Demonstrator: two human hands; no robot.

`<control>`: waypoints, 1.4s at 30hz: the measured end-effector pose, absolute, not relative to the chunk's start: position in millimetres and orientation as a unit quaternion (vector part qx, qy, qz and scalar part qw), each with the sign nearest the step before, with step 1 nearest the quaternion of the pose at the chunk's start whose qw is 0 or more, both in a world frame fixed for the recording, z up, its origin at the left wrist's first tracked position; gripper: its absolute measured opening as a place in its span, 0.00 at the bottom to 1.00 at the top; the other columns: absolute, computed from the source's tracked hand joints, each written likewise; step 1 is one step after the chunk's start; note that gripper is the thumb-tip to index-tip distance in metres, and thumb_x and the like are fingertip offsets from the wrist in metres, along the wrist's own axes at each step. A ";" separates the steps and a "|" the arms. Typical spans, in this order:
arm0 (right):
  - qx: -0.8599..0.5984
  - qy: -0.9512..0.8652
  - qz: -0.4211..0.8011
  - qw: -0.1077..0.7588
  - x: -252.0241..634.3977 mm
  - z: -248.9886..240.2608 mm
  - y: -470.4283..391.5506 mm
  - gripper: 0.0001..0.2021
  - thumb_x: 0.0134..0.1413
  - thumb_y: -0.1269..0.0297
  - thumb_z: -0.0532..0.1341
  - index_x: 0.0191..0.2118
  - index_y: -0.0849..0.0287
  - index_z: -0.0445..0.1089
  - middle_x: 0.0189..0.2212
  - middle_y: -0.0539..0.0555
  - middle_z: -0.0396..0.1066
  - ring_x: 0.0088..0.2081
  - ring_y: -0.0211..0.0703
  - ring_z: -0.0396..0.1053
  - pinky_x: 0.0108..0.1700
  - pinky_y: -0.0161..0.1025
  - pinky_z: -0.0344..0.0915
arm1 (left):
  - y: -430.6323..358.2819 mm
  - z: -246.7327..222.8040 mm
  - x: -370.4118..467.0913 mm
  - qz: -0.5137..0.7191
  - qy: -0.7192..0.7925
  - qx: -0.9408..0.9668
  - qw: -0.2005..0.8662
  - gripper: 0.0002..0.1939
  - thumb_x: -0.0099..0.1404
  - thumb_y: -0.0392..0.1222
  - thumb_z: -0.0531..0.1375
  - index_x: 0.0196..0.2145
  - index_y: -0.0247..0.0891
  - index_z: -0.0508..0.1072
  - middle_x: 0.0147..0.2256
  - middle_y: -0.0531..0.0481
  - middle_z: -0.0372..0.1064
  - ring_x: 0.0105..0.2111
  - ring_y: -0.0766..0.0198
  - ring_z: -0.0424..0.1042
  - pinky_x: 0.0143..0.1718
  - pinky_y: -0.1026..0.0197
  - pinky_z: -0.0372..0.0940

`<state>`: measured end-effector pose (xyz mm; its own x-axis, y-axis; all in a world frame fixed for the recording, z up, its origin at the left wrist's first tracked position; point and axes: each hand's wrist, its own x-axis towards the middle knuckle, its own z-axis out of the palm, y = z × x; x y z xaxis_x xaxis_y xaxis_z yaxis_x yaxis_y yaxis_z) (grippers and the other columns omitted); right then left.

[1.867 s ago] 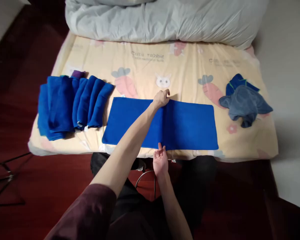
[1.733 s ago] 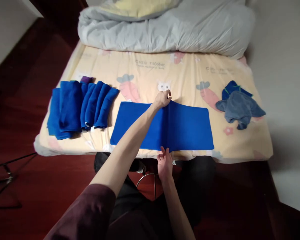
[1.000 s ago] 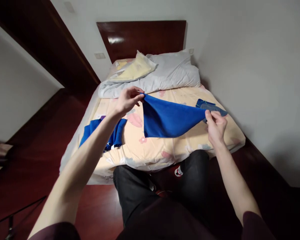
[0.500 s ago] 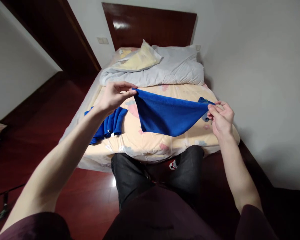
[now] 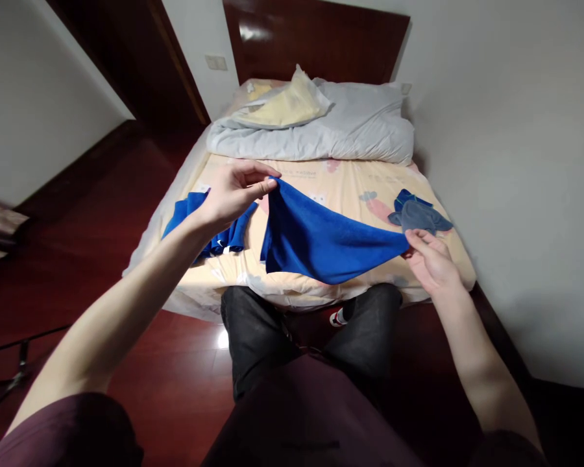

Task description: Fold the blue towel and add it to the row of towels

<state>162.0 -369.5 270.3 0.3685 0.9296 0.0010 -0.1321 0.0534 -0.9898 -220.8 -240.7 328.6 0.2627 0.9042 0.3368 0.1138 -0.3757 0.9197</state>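
A blue cloth point(image 5: 326, 237), which looks like a small towel, hangs stretched between my two hands above the bed. My left hand point(image 5: 236, 191) pinches its upper left corner between thumb and fingers. Lower down, my right hand point(image 5: 431, 259) grips the right corner. The cloth sags in the middle and its upper edge slopes down to the right. Partly behind my left forearm, several folded or rolled blue cloths point(image 5: 236, 233) lie on the bed, one with a small white mark. A crumpled grey-blue cloth point(image 5: 417, 215) rests beyond my right hand, with darker blue fabric against it.
The bed point(image 5: 370, 178) has a cream patterned sheet. A grey-white quilt point(image 5: 365, 123) and a pale yellow pillow or cloth point(image 5: 292, 104) lie near the dark headboard point(image 5: 316, 42). A wall point(image 5: 525, 162) stands close on the right. Black stand legs point(image 5: 22, 363) show at lower left.
My right hand has moved down with its corner, so the cloth now slants and hangs lower. The view has shifted slightly, and more of the grey-blue cloth shows.
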 end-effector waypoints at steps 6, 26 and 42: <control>-0.553 -0.309 0.525 0.569 146.9 256.4 -380.6 0.26 0.28 0.56 0.83 0.32 0.56 0.71 0.32 0.49 0.75 0.33 0.39 0.73 0.32 0.35 0.70 | -240.5 328.6 -228.5 0.483 0.383 0.689 0.380 0.23 0.55 0.57 0.74 0.41 0.37 0.80 0.39 0.47 0.77 0.41 0.57 0.78 0.38 0.60 0.74; -0.577 -0.388 0.433 0.574 181.1 293.8 -393.5 0.23 0.28 0.57 0.84 0.30 0.52 0.73 0.28 0.47 0.67 0.25 0.35 0.65 0.24 0.36 0.64 | -276.2 308.4 -257.8 0.408 0.423 0.649 0.484 0.19 0.52 0.55 0.76 0.35 0.41 0.82 0.28 0.48 0.75 0.27 0.61 0.74 0.27 0.60 0.72; -0.522 -0.356 0.363 0.685 169.0 249.8 -212.5 0.26 0.31 0.57 0.82 0.33 0.58 0.70 0.27 0.50 0.78 0.30 0.39 0.78 0.29 0.30 0.70 | -123.7 278.9 -196.5 0.502 0.438 0.611 0.427 0.27 0.45 0.58 0.75 0.37 0.36 0.80 0.27 0.50 0.76 0.23 0.69 0.65 0.25 0.65 0.61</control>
